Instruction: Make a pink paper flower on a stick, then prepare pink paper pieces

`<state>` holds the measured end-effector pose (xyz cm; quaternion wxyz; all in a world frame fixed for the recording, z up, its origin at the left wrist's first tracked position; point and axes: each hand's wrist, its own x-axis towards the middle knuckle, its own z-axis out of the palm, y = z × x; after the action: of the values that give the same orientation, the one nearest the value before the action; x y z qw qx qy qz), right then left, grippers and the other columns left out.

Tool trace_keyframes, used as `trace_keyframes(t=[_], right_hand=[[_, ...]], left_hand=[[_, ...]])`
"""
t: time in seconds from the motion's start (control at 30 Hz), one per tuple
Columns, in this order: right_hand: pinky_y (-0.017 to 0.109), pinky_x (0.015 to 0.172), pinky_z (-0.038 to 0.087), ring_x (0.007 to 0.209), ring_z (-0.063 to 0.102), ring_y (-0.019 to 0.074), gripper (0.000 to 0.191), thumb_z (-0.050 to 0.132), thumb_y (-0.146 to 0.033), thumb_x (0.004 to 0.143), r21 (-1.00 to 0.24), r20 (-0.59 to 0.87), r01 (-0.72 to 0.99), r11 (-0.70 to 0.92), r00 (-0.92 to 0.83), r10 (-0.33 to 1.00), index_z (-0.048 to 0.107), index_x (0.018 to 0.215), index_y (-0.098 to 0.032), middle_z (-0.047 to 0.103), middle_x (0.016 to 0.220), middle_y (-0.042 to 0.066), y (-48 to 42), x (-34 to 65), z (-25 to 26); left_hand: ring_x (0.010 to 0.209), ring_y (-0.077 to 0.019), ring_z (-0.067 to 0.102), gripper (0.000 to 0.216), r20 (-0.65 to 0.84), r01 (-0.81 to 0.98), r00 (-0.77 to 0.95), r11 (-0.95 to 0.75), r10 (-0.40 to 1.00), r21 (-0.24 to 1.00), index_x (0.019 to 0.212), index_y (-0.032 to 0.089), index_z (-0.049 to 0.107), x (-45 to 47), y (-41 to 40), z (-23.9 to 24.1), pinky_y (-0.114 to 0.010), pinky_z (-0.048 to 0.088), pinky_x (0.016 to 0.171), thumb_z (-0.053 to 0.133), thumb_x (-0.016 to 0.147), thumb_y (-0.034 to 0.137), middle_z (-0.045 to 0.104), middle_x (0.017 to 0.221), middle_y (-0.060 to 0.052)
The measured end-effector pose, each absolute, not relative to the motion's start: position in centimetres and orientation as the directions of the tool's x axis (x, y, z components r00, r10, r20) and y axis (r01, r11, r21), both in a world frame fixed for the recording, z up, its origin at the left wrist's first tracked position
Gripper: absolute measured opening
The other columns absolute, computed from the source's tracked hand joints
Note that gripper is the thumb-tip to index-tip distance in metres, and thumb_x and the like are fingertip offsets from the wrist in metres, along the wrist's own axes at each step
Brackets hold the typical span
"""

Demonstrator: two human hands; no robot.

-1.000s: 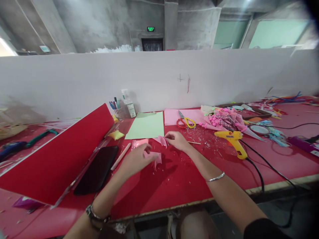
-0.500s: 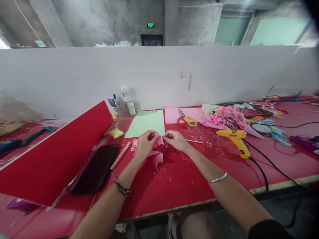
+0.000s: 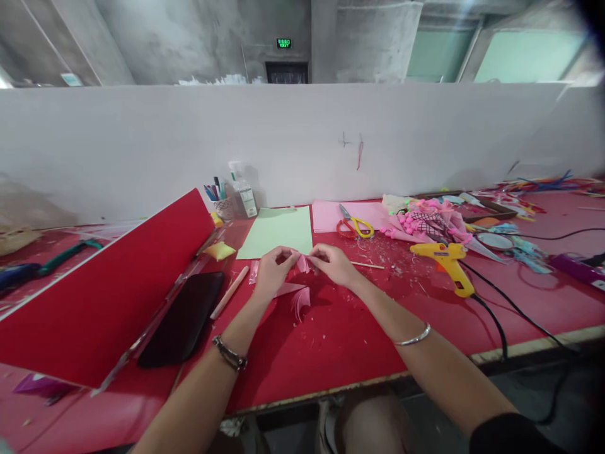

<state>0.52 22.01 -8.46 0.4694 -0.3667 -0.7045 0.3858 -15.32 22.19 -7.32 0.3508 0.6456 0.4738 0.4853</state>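
A small pink paper piece (image 3: 303, 263) is pinched between both hands above the red tabletop (image 3: 331, 353). My left hand (image 3: 275, 270) grips its left end with thumb and forefinger. On the other end, the fingertips of my right hand (image 3: 334, 263) are closed. More pink paper strips (image 3: 301, 302), curled and fringed, lie on the table just below the hands. Under the fingers and behind them rests a pale green sheet (image 3: 278, 233). A thin stick (image 3: 367, 265) lies right of my right hand. The fingers partly hide the held paper.
Scissors (image 3: 354, 224) lie on pink sheets (image 3: 326, 217). To the right are a yellow glue gun (image 3: 444, 258) with its cord and a heap of pink cones (image 3: 425, 221). A black phone-like slab (image 3: 184, 321), a wooden rod (image 3: 230, 293) and a leaning red board (image 3: 118, 290) stand left.
The pink paper between my fingers has turned and now looks folded or bunched, its top edge drawn between the fingertips. Both hands stay nearly in place; the view has tilted slightly.
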Motion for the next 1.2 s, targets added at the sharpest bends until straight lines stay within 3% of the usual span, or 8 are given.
trace_keyframes(t=[0.2, 0.43, 0.53, 0.63, 0.8, 1.2], right_hand=[[0.022, 0.053, 0.040, 0.053, 0.050, 0.0100, 0.014, 0.049, -0.029, 0.077, -0.854, 0.405, 0.221, 0.471, -0.285, 0.869, 0.049, 0.071, -0.017, 0.052, 0.060, -0.002, 22.0, 0.6, -8.6], [0.021, 0.056, 0.038, 0.058, 0.048, 0.0099, 0.017, 0.044, -0.030, 0.079, -0.824, 0.406, 0.297, 0.483, -0.287, 0.868, 0.050, 0.071, -0.016, 0.051, 0.063, -0.002, 21.9, 0.7, -8.2], [0.020, 0.058, 0.037, 0.061, 0.047, 0.0095, 0.022, 0.039, -0.032, 0.082, -0.794, 0.410, 0.321, 0.516, -0.343, 0.845, 0.053, 0.078, -0.016, 0.052, 0.067, -0.002, 21.4, 0.6, -7.8], [0.019, 0.057, 0.036, 0.062, 0.046, 0.0093, 0.020, 0.046, -0.031, 0.079, -0.742, 0.416, 0.357, 0.567, -0.417, 0.808, 0.054, 0.087, -0.016, 0.053, 0.072, -0.001, 21.0, 0.5, -7.5], [0.020, 0.056, 0.033, 0.059, 0.044, 0.0092, 0.017, 0.041, -0.016, 0.079, -0.583, 0.494, 0.470, 0.663, -0.444, 0.748, 0.055, 0.070, -0.014, 0.051, 0.065, 0.000, 21.1, 0.5, -7.6], [0.019, 0.055, 0.031, 0.057, 0.042, 0.0092, 0.021, 0.039, -0.014, 0.081, -0.558, 0.520, 0.472, 0.683, -0.442, 0.731, 0.048, 0.062, -0.015, 0.047, 0.060, -0.001, 21.1, 0.5, -7.4]], left_hand=[[0.047, -0.0073, 0.045, 0.023, 0.207, 0.240, 0.127, -0.233, 0.970, 0.943, 0.063, 0.014, 0.051, -15.6, 22.3, -7.6, -0.018, 0.036, 0.047, 0.056, 0.068, 0.036, 0.050, 0.052, 0.004], [0.045, -0.0055, 0.039, 0.017, 0.327, 0.280, 0.215, -0.379, 0.920, 0.882, 0.068, 0.016, 0.049, -15.5, 22.0, -7.2, -0.017, 0.031, 0.045, 0.053, 0.072, 0.032, 0.043, 0.051, 0.007], [0.043, -0.0052, 0.038, 0.017, 0.318, 0.234, 0.279, -0.385, 0.906, 0.893, 0.068, 0.017, 0.046, -15.4, 22.0, -7.4, -0.016, 0.031, 0.043, 0.053, 0.072, 0.032, 0.042, 0.052, 0.007], [0.040, -0.0052, 0.040, 0.017, 0.295, 0.195, 0.315, -0.365, 0.902, 0.910, 0.070, 0.018, 0.044, -15.2, 22.0, -7.8, -0.017, 0.032, 0.041, 0.052, 0.073, 0.033, 0.043, 0.054, 0.007], [0.042, -0.0053, 0.041, 0.017, 0.323, 0.197, 0.314, -0.394, 0.893, 0.898, 0.070, 0.018, 0.042, -15.2, 22.0, -7.9, -0.017, 0.034, 0.043, 0.050, 0.074, 0.032, 0.044, 0.056, 0.007], [0.037, -0.0039, 0.041, 0.019, 0.296, 0.133, 0.358, -0.362, 0.886, 0.923, 0.068, 0.019, 0.038, -15.2, 22.0, -7.7, -0.016, 0.032, 0.038, 0.050, 0.075, 0.032, 0.044, 0.057, 0.008]])
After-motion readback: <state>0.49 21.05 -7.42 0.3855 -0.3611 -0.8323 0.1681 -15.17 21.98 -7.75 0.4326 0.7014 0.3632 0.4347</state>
